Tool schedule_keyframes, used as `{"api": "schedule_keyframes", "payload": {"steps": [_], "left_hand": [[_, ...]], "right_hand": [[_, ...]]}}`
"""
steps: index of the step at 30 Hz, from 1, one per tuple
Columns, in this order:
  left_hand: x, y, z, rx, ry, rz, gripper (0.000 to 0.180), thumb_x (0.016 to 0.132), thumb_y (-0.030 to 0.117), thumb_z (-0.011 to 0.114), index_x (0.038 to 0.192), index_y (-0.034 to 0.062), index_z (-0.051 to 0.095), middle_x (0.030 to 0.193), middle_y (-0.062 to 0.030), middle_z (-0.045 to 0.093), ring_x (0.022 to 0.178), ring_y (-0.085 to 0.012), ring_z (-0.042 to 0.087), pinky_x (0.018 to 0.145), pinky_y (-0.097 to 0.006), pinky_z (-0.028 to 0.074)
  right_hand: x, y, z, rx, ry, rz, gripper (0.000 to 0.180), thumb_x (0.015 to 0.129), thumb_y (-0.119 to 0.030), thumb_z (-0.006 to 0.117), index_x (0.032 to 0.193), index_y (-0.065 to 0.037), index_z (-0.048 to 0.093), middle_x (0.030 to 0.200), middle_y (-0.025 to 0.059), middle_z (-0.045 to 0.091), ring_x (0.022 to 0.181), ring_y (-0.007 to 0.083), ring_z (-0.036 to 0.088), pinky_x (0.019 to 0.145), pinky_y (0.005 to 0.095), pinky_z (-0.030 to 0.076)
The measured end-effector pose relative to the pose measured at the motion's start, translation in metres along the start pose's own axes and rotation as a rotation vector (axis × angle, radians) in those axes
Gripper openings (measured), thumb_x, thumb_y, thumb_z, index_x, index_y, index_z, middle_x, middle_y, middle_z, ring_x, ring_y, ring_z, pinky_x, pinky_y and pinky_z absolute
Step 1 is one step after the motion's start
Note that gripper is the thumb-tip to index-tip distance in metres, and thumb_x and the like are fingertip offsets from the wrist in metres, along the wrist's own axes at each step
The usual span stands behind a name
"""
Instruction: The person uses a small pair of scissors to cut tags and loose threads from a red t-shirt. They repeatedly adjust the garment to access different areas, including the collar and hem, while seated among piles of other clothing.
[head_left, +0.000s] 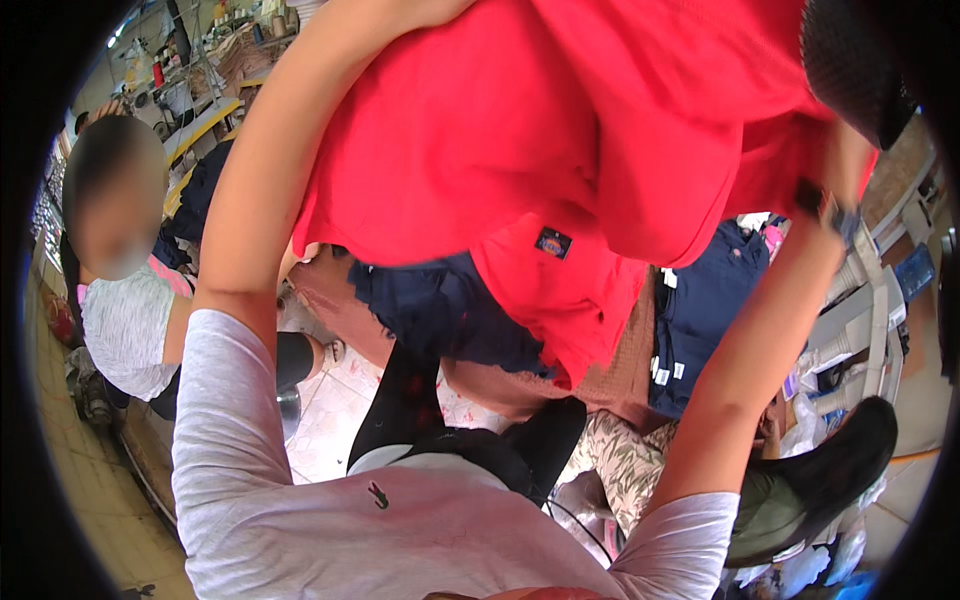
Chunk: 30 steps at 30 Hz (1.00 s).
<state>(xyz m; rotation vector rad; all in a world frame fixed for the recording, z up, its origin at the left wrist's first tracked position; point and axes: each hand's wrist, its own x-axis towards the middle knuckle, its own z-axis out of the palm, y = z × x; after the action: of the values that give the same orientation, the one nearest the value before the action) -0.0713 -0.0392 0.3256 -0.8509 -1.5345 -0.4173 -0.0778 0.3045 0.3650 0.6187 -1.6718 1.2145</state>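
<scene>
Both my arms are raised, spreading a large red garment (480,140) in front of me. My left hand (440,8) is cut off by the top edge, at the garment's upper left; its fingers are hidden. My right hand (850,160), above a dark wristwatch (828,212), grips the garment's right side, its fingers covered by cloth and a black mesh item (858,70). Below the raised cloth lies another red garment (570,300) with a dark label (553,243). It rests partly on navy garments (430,305).
Folded navy garments (710,290) with white tags lie at the right on a brown cloth-covered surface (490,385). A person in a light grey top (130,325) is at the left. Someone's patterned trousers (620,455) show at lower right. Grey rails (880,310) stand farther right.
</scene>
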Motion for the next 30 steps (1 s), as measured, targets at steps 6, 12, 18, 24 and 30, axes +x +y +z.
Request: {"api": "schedule_keyframes", "payload": {"steps": [6,12,18,24,30], "left_hand": [[-0.075,-0.081,0.102,0.087,-0.409,-0.185,0.058,0.1,0.035,0.055,0.151,0.0149,0.038,0.155,-0.0254,0.034,0.134,-0.0443,0.046,0.113,-0.051,0.038],[-0.183,-0.058,0.07,-0.279,-0.552,-0.323,0.033,0.089,0.025,0.075,0.113,0.005,0.065,0.119,-0.0128,0.06,0.107,-0.031,0.061,0.094,-0.041,0.05],[-0.232,0.062,0.041,-0.452,-0.64,-0.204,0.045,0.081,0.026,0.081,0.119,0.0095,0.063,0.125,-0.0112,0.055,0.115,-0.032,0.056,0.098,-0.043,0.047],[-0.206,0.028,0.103,-0.307,-0.525,-0.404,0.032,0.094,0.023,0.07,0.12,0.0062,0.064,0.131,-0.0128,0.059,0.103,-0.0263,0.067,0.083,-0.037,0.055],[-0.114,-0.044,0.144,-0.504,-0.382,-0.94,0.036,0.098,0.028,0.061,0.126,0.0068,0.055,0.133,-0.0202,0.055,0.111,-0.0348,0.062,0.094,-0.043,0.05]], "right_hand": [[0.016,0.088,0.087,-0.792,-0.639,0.105,0.04,0.095,-0.039,0.063,0.111,-0.003,0.07,0.078,0.0021,0.07,0.066,0.007,0.056,0.062,0.024,0.042],[-0.122,0.068,0.053,-0.316,-0.605,0.194,0.045,0.083,-0.044,0.08,0.09,-0.001,0.071,0.067,0.0028,0.063,0.062,0.0077,0.057,0.057,0.025,0.043],[-0.269,0.018,0.037,-0.732,-0.787,0.387,0.032,0.073,-0.016,0.084,0.093,-0.003,0.062,0.1,0.0126,0.064,0.09,0.0375,0.064,0.073,0.0449,0.05],[-0.194,0.039,0.03,-0.439,-0.53,0.162,0.018,0.086,-0.005,0.072,0.099,0.003,0.064,0.08,0.0195,0.067,0.07,0.022,0.063,0.07,0.033,0.049],[-0.09,0.097,0.057,-0.596,-0.336,0.06,0.038,0.085,-0.039,0.078,0.101,-0.004,0.074,0.082,0.0168,0.072,0.075,0.0292,0.07,0.072,0.0367,0.053]]}}
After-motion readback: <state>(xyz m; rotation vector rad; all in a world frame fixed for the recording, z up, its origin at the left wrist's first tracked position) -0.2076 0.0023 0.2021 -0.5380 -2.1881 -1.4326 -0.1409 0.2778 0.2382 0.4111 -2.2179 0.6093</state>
